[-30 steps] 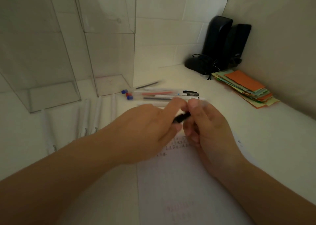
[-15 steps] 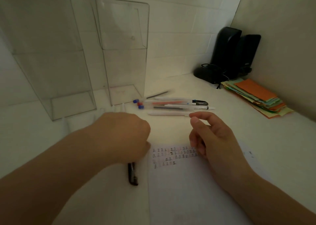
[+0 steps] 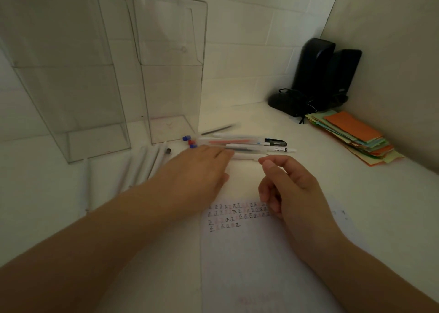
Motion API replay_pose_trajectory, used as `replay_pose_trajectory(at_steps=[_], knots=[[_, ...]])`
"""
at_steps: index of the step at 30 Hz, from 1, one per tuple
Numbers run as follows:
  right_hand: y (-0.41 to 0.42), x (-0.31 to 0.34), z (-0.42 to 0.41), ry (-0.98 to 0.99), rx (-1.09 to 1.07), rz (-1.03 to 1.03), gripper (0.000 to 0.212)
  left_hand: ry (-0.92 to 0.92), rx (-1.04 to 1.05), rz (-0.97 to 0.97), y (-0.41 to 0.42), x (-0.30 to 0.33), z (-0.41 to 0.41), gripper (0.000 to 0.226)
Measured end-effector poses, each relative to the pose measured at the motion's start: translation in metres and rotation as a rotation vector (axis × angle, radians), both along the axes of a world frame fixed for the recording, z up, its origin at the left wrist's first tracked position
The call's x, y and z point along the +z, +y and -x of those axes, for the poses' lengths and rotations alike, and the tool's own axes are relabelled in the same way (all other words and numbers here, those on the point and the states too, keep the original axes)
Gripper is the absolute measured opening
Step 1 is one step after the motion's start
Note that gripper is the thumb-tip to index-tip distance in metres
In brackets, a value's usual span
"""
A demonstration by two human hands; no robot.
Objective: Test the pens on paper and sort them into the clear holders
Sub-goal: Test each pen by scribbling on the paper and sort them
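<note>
My left hand (image 3: 197, 170) reaches forward with straight fingers, its fingertips at the near edge of a pile of pens (image 3: 249, 144) lying across the desk. It holds nothing that I can see. My right hand (image 3: 287, 186) hovers over the top of the test paper (image 3: 249, 253), fingers loosely curled and empty. Rows of small ink marks (image 3: 237, 215) cross the paper. Two tall clear holders stand at the back, a left one (image 3: 66, 86) and a right one (image 3: 171, 75). I see no pens in either.
Several white pens (image 3: 142, 167) lie side by side in front of the holders, left of my left hand. A thin refill (image 3: 216, 130) lies behind the pile. Black speakers (image 3: 325, 75) and a stack of coloured paper (image 3: 351, 134) fill the right corner by the wall.
Both hands held a black pen, then my left hand laid it down left of the paper. That hand has since moved forward to the pen pile; the black pen is out of sight.
</note>
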State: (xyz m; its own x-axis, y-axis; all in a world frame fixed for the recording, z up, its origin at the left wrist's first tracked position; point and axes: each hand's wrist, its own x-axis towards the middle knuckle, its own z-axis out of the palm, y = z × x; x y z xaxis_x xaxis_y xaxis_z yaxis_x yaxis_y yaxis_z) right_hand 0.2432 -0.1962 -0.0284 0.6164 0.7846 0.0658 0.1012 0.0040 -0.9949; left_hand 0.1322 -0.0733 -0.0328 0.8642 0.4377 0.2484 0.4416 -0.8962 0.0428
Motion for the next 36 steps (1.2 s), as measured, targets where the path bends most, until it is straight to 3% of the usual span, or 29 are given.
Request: replay_pose_trajectory(at_steps=[3,8,11,14,17,21,24,28,33,36], knots=[[0.000,-0.001,-0.001,-0.009,0.011,0.010,0.017,-0.077,-0.040,-0.077,-0.001,-0.001,-0.004,0.034],[-0.003,0.001,-0.003,0.075,-0.033,-0.021,0.018,-0.030,0.026,0.007,0.004,-0.003,-0.001,0.017],[-0.004,0.001,-0.007,0.187,-0.073,-0.057,0.017,-0.198,0.026,0.229,0.002,0.000,0.001,0.013],[-0.003,0.001,-0.006,0.172,-0.014,-0.056,0.012,-0.298,-0.039,0.392,-0.010,0.009,0.000,0.009],[-0.004,0.000,-0.003,0.147,0.033,-0.098,0.020,-0.260,-0.190,0.559,-0.028,0.018,0.000,0.008],[-0.005,-0.003,-0.007,0.166,0.030,-0.109,0.019,-0.138,-0.215,0.935,-0.040,0.021,-0.002,0.006],[-0.003,-0.001,-0.006,0.107,0.073,-0.070,0.044,-0.101,-0.210,1.165,-0.038,0.017,-0.002,0.015],[-0.002,-0.002,-0.007,0.063,0.070,-0.082,0.056,-0.126,-0.264,1.302,-0.031,0.014,0.000,0.022],[-0.003,-0.002,-0.006,0.102,0.102,-0.103,0.043,-0.102,-0.293,1.373,-0.028,0.015,0.001,0.022],[-0.003,-0.004,-0.007,0.125,0.084,-0.129,0.058,-0.088,-0.306,1.422,-0.025,0.015,0.002,0.022]])
